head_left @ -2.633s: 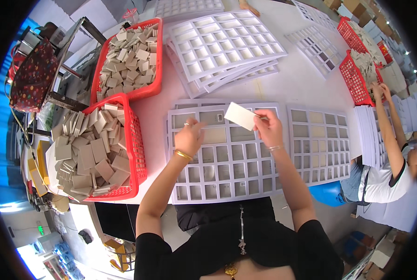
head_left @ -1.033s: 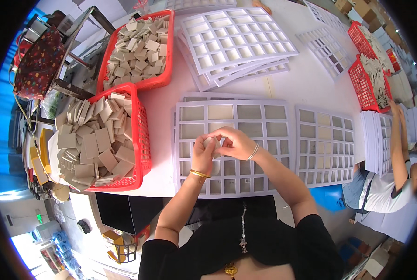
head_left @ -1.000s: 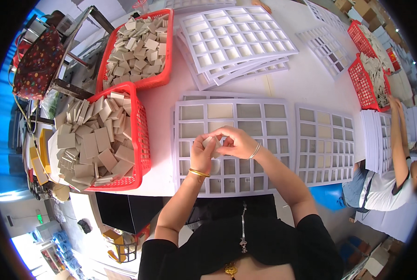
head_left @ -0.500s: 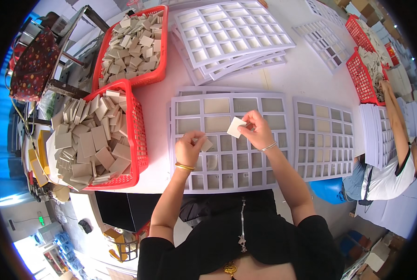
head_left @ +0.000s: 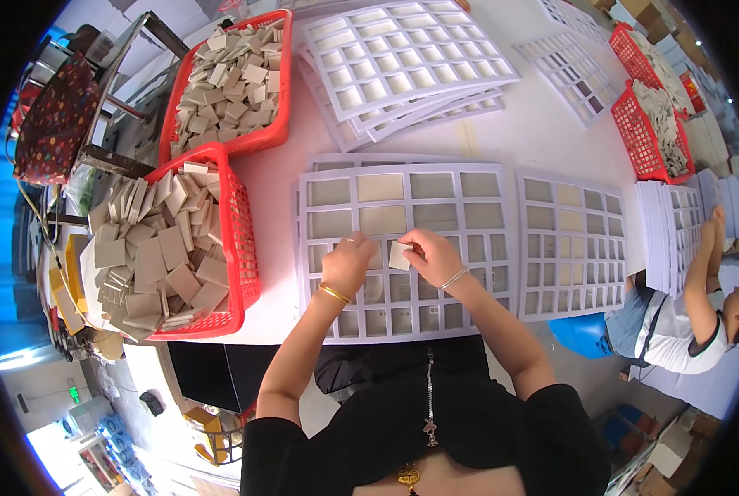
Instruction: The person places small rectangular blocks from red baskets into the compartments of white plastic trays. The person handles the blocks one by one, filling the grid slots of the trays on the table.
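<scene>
A worker's right hand point(head_left: 435, 259) pinched a square cream tile point(head_left: 400, 255) between thumb and fingers over a white grid tray point(head_left: 456, 188) on the desk point(head_left: 277, 186); the left hand point(head_left: 347, 268), fingers curled, reached in just beside it (whether it gripped anything could not be told). Beyond the hands, two rectangular cells held pale panels point(head_left: 381, 188), while most others showed grey, apparently leaving much unfilled. Left of the hands, a red basket point(head_left: 239, 256) brimmed with loose tiles point(head_left: 150, 263).
</scene>
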{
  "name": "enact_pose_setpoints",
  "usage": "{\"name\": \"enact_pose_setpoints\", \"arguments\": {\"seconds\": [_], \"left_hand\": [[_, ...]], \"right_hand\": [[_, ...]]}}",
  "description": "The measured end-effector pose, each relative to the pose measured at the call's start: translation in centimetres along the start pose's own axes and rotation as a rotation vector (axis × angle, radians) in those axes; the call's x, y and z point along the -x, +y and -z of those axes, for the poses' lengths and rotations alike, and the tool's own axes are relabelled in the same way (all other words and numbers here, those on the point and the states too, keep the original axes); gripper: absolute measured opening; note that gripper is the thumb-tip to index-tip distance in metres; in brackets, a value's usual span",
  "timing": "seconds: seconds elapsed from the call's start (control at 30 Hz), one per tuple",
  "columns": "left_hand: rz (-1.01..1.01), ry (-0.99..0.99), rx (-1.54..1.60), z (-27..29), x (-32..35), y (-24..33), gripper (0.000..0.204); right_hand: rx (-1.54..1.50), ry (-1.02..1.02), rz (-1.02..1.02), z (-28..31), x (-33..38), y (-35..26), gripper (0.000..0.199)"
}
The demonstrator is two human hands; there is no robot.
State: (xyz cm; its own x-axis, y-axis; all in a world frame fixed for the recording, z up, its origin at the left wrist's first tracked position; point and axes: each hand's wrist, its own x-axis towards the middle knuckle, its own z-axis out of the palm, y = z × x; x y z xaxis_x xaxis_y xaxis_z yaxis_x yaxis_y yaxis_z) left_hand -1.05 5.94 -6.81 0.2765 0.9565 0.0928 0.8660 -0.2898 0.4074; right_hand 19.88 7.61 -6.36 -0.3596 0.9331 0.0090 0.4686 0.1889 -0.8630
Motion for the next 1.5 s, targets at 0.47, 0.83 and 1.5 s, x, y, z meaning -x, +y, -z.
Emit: {"name": "enact_pose_setpoints", "arguments": {"seconds": [0.47, 0.83, 1.5], "left_hand": [[-0.225, 0.178, 0.004, 16.4, 0.2, -1.9, 0.013], [0.203, 0.283, -0.156, 18.5, -18.3, -17.9, 0.029], [0.403, 0.114, -0.178, 13.0, -30.8, -24.9, 0.029]], "right_hand": [[0.600, 0.022, 0.337, 1.0, -0.4, -1.6, 0.013], [0.694, -0.048, 0.308, -0.3, 1.0, -1.7, 0.002], [0.551, -0.123, 0.199, 0.5, 1.0, -1.4, 0.007]]}}
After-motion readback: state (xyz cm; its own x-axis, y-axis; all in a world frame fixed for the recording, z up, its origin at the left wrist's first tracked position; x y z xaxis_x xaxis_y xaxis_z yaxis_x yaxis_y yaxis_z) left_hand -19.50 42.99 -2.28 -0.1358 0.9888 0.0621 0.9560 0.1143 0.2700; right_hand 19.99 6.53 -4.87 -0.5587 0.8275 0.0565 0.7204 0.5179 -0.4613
